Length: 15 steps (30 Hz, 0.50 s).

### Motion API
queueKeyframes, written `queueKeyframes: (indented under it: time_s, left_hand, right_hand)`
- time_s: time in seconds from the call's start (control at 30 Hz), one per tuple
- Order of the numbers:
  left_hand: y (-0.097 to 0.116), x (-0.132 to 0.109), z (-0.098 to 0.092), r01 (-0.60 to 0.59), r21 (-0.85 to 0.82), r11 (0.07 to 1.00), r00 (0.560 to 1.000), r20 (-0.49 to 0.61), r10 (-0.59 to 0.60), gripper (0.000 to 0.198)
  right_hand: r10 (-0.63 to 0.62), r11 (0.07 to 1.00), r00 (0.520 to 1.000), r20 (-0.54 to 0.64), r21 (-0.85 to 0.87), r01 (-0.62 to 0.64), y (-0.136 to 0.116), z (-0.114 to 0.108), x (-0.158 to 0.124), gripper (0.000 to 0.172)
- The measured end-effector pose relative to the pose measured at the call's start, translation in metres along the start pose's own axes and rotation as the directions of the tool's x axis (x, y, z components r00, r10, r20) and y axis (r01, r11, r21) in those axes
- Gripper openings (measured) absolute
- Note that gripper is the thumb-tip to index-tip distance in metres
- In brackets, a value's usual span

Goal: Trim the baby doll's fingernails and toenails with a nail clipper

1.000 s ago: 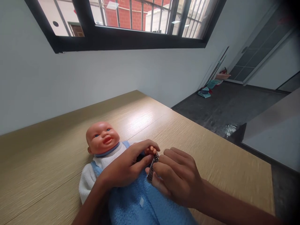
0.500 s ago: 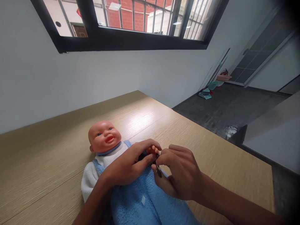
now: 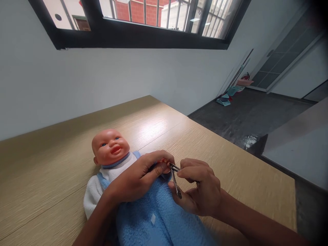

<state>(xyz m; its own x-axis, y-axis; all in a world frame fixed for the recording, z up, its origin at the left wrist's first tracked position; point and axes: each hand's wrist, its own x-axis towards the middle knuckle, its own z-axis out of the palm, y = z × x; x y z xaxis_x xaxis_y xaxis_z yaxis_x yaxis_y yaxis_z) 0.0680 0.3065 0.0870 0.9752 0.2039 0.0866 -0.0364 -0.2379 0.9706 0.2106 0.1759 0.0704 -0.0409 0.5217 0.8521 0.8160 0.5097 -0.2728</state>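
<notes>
A baby doll [image 3: 110, 146] in a white and blue fleece outfit lies on its back on the wooden table [image 3: 51, 171]. Over its body reaches my left hand [image 3: 143, 176], the fingers and thumb closed round the doll's small hand [image 3: 165, 162]. My right hand [image 3: 200, 186] grips a metal nail clipper [image 3: 176, 188] between thumb and fingers, its lever swung out toward the thumb. The clipper's jaw end is right at the doll's fingertips; whether it touches them I cannot tell. The doll's lower body runs out of view at the bottom.
The table's far corner meets the white wall [image 3: 115, 78] under a black-framed window [image 3: 128, 39] with bars. Beyond the table's right edge lies a dark floor [image 3: 215, 119], with a dustpan [image 3: 223, 100], a pink basin [image 3: 245, 82] and long handles by the wall.
My right hand's thumb has moved away from the fingers, and the nail clipper's lever now stands apart from its body. The view has shifted slightly; my left hand keeps its hold.
</notes>
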Motion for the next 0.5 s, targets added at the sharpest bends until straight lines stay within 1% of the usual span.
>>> queueKeyframes:
  time_s: [0.2, 0.37, 0.5]
  left_hand:
    - [-0.001, 0.000, 0.000, -0.002, 0.021, 1.000, 1.000, -0.010, 0.002, 0.022]
    - [-0.001, 0.000, -0.001, -0.010, 0.010, 1.000, 1.000, -0.004, 0.010, 0.025]
    - [-0.002, 0.000, -0.001, -0.018, 0.002, 1.000, 1.000, -0.004, 0.018, 0.025]
  right_hand:
    - [0.023, 0.999, 0.996, 0.085, 0.022, -0.025, -0.005, -0.003, 0.004, 0.018]
    - [0.094, 0.995, 0.985, 0.148, 0.005, -0.096, -0.008, -0.007, 0.006, 0.016]
    - [0.093, 0.995, 0.973, 0.210, -0.056, -0.083, -0.010, -0.010, 0.009, 0.011]
